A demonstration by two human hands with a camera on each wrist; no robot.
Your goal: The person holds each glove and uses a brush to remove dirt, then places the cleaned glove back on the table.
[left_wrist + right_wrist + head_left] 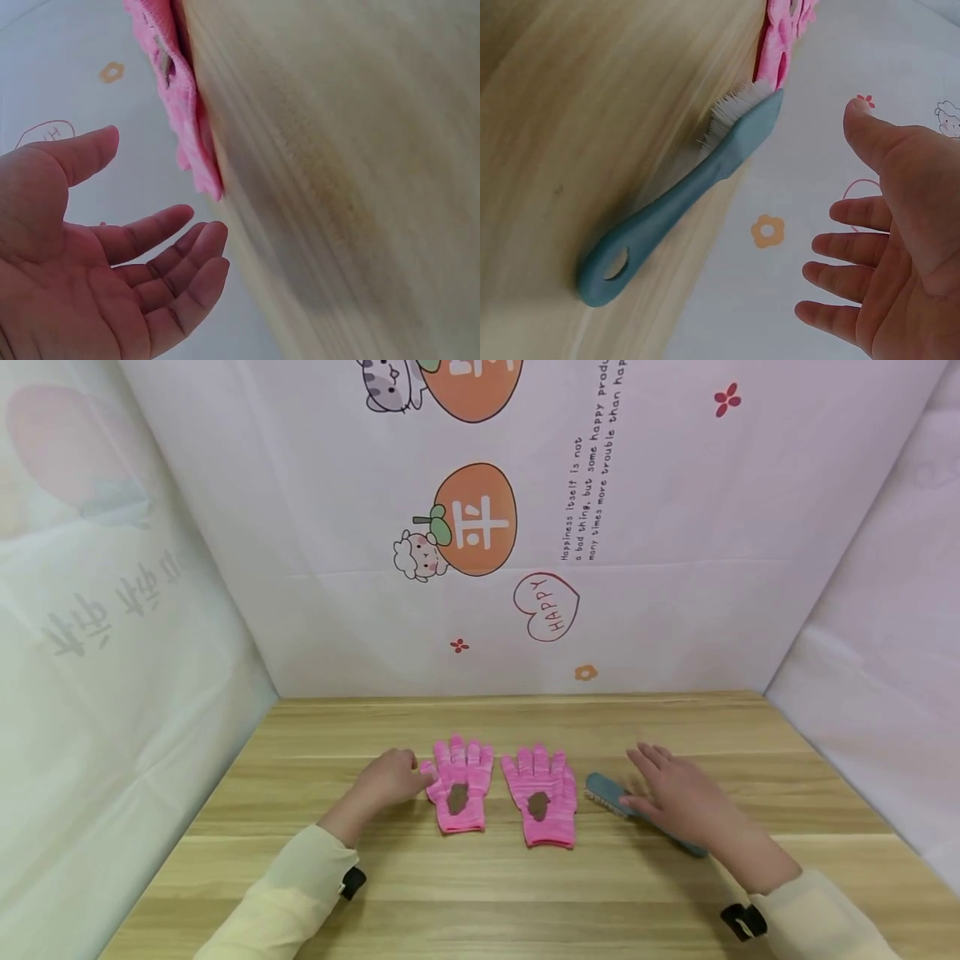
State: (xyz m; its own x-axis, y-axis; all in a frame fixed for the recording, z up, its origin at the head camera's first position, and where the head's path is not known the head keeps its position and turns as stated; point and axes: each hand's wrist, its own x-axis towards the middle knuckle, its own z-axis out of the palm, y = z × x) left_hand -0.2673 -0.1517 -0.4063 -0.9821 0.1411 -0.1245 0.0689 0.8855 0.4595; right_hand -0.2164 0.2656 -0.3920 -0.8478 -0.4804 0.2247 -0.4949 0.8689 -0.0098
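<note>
Two pink gloves lie flat, side by side, in the middle of the table; the left glove [474, 774] and the right glove [558, 814] each bear a brown patch on the palm area. My left hand [392, 778] is just left of the left glove, its fingers loosely bent and holding nothing. To the right of the gloves lies a blue-grey scrubbing brush [679, 191] with white bristles. Above its handle hovers my right hand [686, 797], fingers extended; the right wrist view shows a gap between hand and brush.
The wood-grain table [465, 906] is bordered by white printed sheets, with a back sheet [322, 610] and one on each side. Both sleeves are pale yellow, with a black band [352, 883] near the left wrist and another [744, 922] near the right.
</note>
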